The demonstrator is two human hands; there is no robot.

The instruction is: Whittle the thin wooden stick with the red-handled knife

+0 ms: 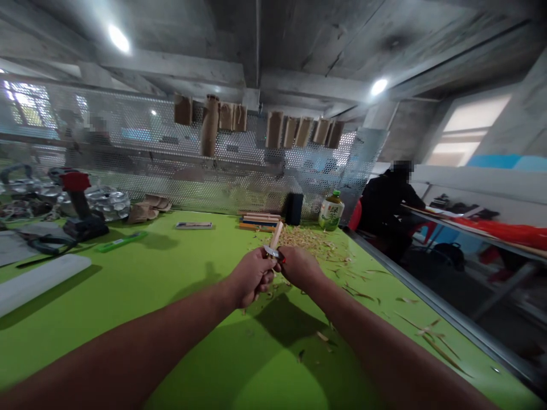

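Note:
Both my hands meet above the green table (141, 319). My left hand (252, 277) is closed around a pale wooden stick (277, 233), whose bare end points away from me. In my right hand (300, 267) is a knife with a bit of red showing at its handle; its short shiny blade (270, 251) lies across the stick, close to my left thumb. My right fingers are mostly hidden behind the back of the hand. Wood shavings (314, 244) are heaped just beyond and to the right.
Behind the hands stand a stack of wooden strips (260, 221), a black box (294, 209) and a green-capped bottle (331, 212). At left are a cordless drill (79, 208), scissors (51, 244), a green-cased cutter (122, 241) and a white block (47, 280). A person (387, 199) sits at right.

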